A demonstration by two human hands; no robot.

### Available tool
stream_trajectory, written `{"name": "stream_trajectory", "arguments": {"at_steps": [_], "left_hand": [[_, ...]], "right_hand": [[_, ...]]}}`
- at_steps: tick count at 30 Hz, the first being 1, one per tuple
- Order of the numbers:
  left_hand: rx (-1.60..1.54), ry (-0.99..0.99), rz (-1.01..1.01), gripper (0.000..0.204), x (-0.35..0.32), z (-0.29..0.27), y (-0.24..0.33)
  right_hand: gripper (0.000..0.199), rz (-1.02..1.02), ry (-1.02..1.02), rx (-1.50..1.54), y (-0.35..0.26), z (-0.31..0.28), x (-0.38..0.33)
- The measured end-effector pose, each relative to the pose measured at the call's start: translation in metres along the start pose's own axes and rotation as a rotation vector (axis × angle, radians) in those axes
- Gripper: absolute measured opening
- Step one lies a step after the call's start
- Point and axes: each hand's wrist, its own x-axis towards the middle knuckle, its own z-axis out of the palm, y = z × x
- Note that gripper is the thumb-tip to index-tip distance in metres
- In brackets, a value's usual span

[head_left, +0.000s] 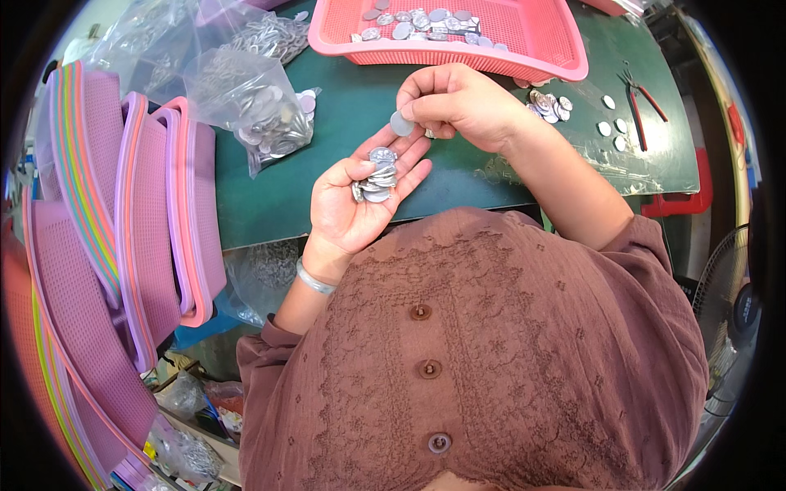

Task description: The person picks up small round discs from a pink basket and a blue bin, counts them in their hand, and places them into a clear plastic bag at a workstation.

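My left hand (pixel 360 196) is palm up above the near edge of the green table (pixel 344 114), cupping a small pile of round silver metal discs (pixel 377 176). Just above it, my right hand (pixel 454 102) pinches a single grey disc (pixel 401 123) between thumb and fingers, held over the left fingertips. A silver bangle (pixel 315 278) circles my left wrist.
A pink mesh tray (pixel 532 37) with several discs lies at the table's far side. Clear plastic bags of discs (pixel 266 119) lie to the left. Loose discs (pixel 548 105) and red-handled pliers (pixel 643 102) rest at right. Stacked pink and purple trays (pixel 147 221) stand at left.
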Motion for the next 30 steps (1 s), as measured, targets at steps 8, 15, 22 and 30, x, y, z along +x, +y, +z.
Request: {"name": "stream_trajectory", "arguments": {"at_steps": [8,15,22,30], "left_hand": [[-0.012,-0.062,-0.001,0.061,-0.002,-0.001,0.001],[0.03,-0.096,-0.006,0.055,-0.001,-0.01,0.0],[0.047,-0.031,0.012,0.054,-0.002,-0.001,0.002],[-0.024,0.017,0.028,0.059,-0.002,-0.004,0.006]], "right_hand": [[0.009,-0.005,-0.02,0.276,-0.008,0.004,-0.005],[0.016,-0.252,-0.084,-0.703,-0.006,0.022,-0.005],[0.009,-0.37,-0.028,-0.657,0.001,0.024,-0.008],[0.014,-0.625,-0.113,-0.778,0.008,0.001,-0.015]]}}
